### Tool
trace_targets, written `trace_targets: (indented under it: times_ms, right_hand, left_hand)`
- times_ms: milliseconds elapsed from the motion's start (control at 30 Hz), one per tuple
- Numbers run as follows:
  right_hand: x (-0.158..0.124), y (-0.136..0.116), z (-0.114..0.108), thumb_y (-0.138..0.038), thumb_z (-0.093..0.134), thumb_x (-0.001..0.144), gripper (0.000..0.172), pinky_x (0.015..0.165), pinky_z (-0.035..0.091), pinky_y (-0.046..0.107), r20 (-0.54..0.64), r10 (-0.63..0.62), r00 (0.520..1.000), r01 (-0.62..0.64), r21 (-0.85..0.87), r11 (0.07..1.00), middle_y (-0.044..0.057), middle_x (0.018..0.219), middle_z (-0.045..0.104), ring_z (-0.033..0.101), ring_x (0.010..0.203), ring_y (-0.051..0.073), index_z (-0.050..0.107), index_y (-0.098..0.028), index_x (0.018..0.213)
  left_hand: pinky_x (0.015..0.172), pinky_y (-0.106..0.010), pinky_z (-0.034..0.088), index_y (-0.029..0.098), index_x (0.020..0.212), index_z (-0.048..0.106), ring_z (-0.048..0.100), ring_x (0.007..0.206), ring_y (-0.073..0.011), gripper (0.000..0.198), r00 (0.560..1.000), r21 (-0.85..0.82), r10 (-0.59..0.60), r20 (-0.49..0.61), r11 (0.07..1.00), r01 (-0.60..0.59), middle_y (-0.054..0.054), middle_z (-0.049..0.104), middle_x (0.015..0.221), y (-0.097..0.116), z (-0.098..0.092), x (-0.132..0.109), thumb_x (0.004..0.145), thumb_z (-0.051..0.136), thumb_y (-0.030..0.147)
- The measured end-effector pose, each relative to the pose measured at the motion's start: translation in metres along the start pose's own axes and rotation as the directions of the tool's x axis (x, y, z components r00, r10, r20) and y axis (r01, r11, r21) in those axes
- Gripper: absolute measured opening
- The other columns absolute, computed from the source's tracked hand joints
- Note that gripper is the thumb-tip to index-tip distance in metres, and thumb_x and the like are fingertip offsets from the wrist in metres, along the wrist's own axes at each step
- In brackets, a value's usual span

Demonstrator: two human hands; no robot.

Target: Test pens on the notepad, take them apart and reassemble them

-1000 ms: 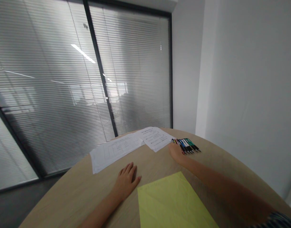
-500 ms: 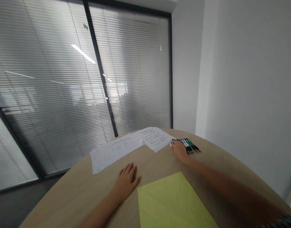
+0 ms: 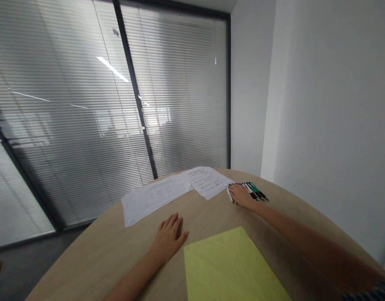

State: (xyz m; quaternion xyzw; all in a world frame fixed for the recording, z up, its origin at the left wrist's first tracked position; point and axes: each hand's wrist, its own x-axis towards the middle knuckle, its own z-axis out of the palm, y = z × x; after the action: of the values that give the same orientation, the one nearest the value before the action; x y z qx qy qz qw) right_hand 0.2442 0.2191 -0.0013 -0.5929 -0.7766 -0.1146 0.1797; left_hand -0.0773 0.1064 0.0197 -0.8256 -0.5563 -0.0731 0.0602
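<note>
My left hand (image 3: 169,238) rests palm down on the wooden table, fingers spread, holding nothing. To its right lies a yellow sheet of paper (image 3: 230,267). My right hand (image 3: 242,196) reaches across the table and lies over a row of pens, its fingers stretched out on top of them. A white pen (image 3: 229,194) shows just left of that hand. Several pens with black ends (image 3: 252,193) and a green-barrelled pen (image 3: 254,187) lie side by side to the right. The pens beneath my right hand are partly hidden.
Beyond my hands are printed white sheets (image 3: 156,195), with another printed sheet (image 3: 208,184) overlapping them near the pens. The round table (image 3: 95,255) curves off at both sides. Behind it stand a glass partition with blinds (image 3: 186,100) and a white wall (image 3: 330,100).
My right hand has shifted slightly right over the pens, uncovering the white pen on its left. My left hand stays in place on the table. The view has moved slightly.
</note>
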Motion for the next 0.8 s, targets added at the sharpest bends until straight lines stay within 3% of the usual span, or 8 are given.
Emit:
trace_targets:
  times_ms: [233, 533, 800]
  right_hand:
    - [-0.002, 0.001, -0.005, -0.016, 0.039, 0.081, 0.03, 0.091, 0.032, 0.033, 0.039, -0.03, 0.999, 0.031, -0.029, 0.999, 0.007, 0.114, 0.057, 0.043, 0.113, 0.022, 0.06, -0.017, 0.102]
    - [-0.007, -0.01, -0.009, -0.03, 0.04, 0.082, 0.034, 0.096, 0.026, 0.036, 0.055, -0.072, 0.996, 0.072, -0.008, 0.997, 0.009, 0.121, 0.051, 0.041, 0.114, 0.022, 0.057, -0.016, 0.109]
    - [-0.011, -0.004, -0.007, -0.026, 0.045, 0.077, 0.037, 0.095, 0.029, 0.034, 0.094, -0.107, 0.99, 0.106, 0.024, 0.994, 0.009, 0.124, 0.048, 0.041, 0.115, 0.02, 0.055, -0.016, 0.111]
  left_hand:
    - [0.098, -0.039, 0.026, 0.009, 0.121, 0.045, 0.032, 0.121, -0.0251, 0.053, 0.999, 0.019, -0.01, 0.03, 1.0, 0.009, -0.015, 0.037, 0.132, 0.003, -0.004, 0.0, 0.082, 0.035, 0.043]
    - [0.097, -0.038, 0.027, 0.012, 0.12, 0.046, 0.034, 0.121, -0.0236, 0.052, 1.0, 0.014, -0.002, -0.02, 1.0, 0.002, -0.013, 0.039, 0.131, -0.003, 0.004, 0.001, 0.081, 0.036, 0.045]
    - [0.098, -0.037, 0.027, 0.01, 0.121, 0.045, 0.034, 0.121, -0.0234, 0.053, 1.0, 0.046, -0.001, 0.005, 0.999, 0.0, -0.014, 0.039, 0.131, 0.0, 0.0, 0.0, 0.082, 0.034, 0.045]
